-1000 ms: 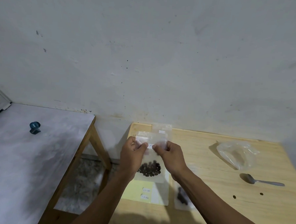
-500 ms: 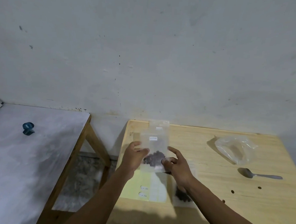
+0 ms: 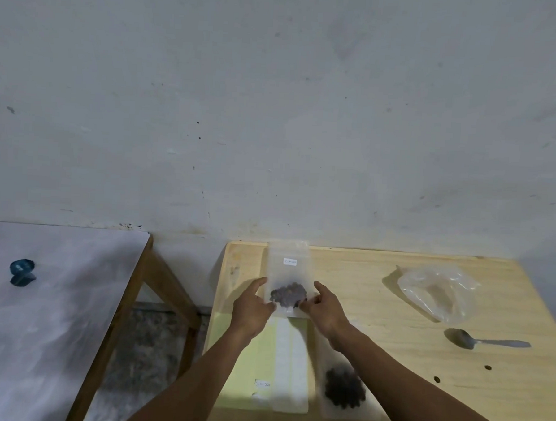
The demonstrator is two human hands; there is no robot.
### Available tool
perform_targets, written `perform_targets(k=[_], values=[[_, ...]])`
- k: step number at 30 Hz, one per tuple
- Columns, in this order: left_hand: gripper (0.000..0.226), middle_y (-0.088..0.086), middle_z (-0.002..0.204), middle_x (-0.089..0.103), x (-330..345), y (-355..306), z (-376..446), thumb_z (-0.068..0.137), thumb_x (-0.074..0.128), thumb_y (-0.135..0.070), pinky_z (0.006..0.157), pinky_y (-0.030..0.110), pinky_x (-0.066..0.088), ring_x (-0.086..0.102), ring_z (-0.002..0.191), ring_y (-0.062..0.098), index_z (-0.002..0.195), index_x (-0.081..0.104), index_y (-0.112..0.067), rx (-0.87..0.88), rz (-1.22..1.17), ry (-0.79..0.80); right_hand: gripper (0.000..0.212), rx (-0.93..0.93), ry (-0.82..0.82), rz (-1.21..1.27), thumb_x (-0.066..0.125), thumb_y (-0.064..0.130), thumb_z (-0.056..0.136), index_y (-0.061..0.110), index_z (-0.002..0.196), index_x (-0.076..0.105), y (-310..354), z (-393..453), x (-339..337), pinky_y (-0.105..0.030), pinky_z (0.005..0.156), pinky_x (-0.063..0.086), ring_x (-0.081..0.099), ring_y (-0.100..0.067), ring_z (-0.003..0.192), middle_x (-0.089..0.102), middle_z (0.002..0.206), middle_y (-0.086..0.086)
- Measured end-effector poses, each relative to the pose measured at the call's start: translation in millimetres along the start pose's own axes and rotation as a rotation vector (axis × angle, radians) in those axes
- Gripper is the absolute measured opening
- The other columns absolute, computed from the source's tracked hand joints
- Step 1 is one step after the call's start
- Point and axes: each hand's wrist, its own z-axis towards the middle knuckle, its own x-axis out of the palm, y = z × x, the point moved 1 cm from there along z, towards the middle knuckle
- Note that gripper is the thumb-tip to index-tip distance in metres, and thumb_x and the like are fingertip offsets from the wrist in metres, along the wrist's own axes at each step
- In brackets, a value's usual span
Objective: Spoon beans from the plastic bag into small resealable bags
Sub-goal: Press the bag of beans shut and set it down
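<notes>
both hands pinch the small bag [image 3: 288, 277] of beans [image 3: 288, 295] by its bottom corners, left hand [image 3: 253, 308] and right hand [image 3: 326, 309], just above the bench [image 3: 391, 361], well left of the spoon [image 3: 485, 342]

I hold a small clear resealable bag [image 3: 288, 277] flat at the table's far left, dark beans [image 3: 288, 294] clumped low inside; another filled bag [image 3: 346, 389] lies nearer me, the crumpled plastic bag [image 3: 440, 291] and spoon [image 3: 485, 342] far right
</notes>
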Motion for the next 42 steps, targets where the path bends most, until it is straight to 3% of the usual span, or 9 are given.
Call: perform_targets(k=[4,8,11,15,20,24,29,36,42], values=[[0.057,0.007,0.093,0.064,1,-10,22,0.086,0.068,-0.010,0.056,0.006,0.041,0.054,0.074,0.011,0.138,0.049,-0.023,0.010,0.058,-0.021,0.068,-0.007,0.003,-0.107,0.063,0.011,0.087,0.003,0.147,0.034,13,17,-2,-0.025,0.079,0.044,0.053,-0.017,0.087,0.053,0.095,-0.002],[0.061,0.015,0.124,0.065,5,-13,38,0.088,0.067,-0.017,0.077,0.019,0.044,0.062,0.102,0.023,0.144,0.045,-0.024,-0.004,0.112,-0.013,0.072,0.008,0.023,-0.148,0.065,0.013,0.084,0.004,0.148,0.034,16,29,-3,-0.019,0.070,0.043,0.052,-0.013,0.078,0.051,0.088,0.002],[0.062,0.010,0.131,0.062,6,-12,43,0.090,0.065,-0.022,0.088,0.024,0.045,0.059,0.115,0.025,0.147,0.041,-0.022,0.010,0.144,0.019,0.078,0.023,0.019,-0.143,0.069,0.015,0.082,0.005,0.150,0.031,11,36,-3,-0.025,0.071,0.045,0.054,-0.018,0.082,0.057,0.097,-0.005],[0.068,0.011,0.128,0.061,4,-5,44,0.089,0.065,-0.031,0.092,0.031,0.047,0.058,0.114,0.026,0.150,0.035,-0.022,-0.019,0.193,0.018,0.047,-0.029,0.004,-0.130,0.067,0.012,0.084,0.006,0.129,0.054,8,33,-7,-0.039,0.068,0.057,0.060,-0.018,0.071,0.066,0.085,-0.006],[0.037,0.012,0.116,0.062,1,-7,29,0.090,0.065,-0.026,0.081,0.032,0.050,0.060,0.099,0.026,0.126,0.056,-0.018,0.042,0.198,-0.136,0.059,-0.076,-0.084,-0.250,0.060,0.013,0.094,0.009,0.148,0.037,-1,13,-37,-0.028,0.089,0.047,0.057,-0.027,0.112,0.055,0.128,-0.016],[0.013,0.005,0.102,0.067,15,-8,-2,0.095,0.054,-0.016,0.065,0.022,0.046,0.064,0.079,0.015,0.104,0.063,-0.019,-0.005,0.123,0.151,0.056,-0.037,-0.163,-0.411,0.056,0.019,0.093,0.009,0.146,0.039,-29,-10,-70,-0.032,0.095,0.045,0.056,-0.029,0.113,0.050,0.132,-0.018],[0.042,0.006,0.119,0.063,48,-1,-39,0.096,0.058,-0.026,0.068,0.026,0.053,0.067,0.088,0.018,0.135,0.050,-0.011,-0.254,0.023,0.489,0.045,0.139,-0.097,-0.583,0.052,0.027,0.090,0.010,0.131,0.049,-65,-42,-82,-0.035,0.086,0.047,0.053,-0.036,0.107,0.049,0.122,-0.017],[0.051,0.001,0.117,0.061,74,6,-62,0.095,0.058,-0.029,0.075,0.026,0.050,0.062,0.093,0.016,0.141,0.043,-0.016,-0.272,0.009,0.464,0.047,0.127,-0.134,-0.389,0.058,0.023,0.090,0.006,0.134,0.050,-77,-63,-77,-0.038,0.088,0.052,0.060,-0.030,0.103,0.060,0.118,-0.015],[0.015,0.003,0.101,0.066,66,12,-74,0.092,0.058,-0.019,0.083,0.038,0.053,0.065,0.091,0.023,0.105,0.061,-0.025,-0.149,-0.086,0.262,0.016,0.134,-0.153,0.176,0.060,0.019,0.095,0.010,0.084,0.053,-66,-78,-76,-0.030,0.058,0.041,0.053,-0.018,0.059,0.058,0.073,-0.007]])
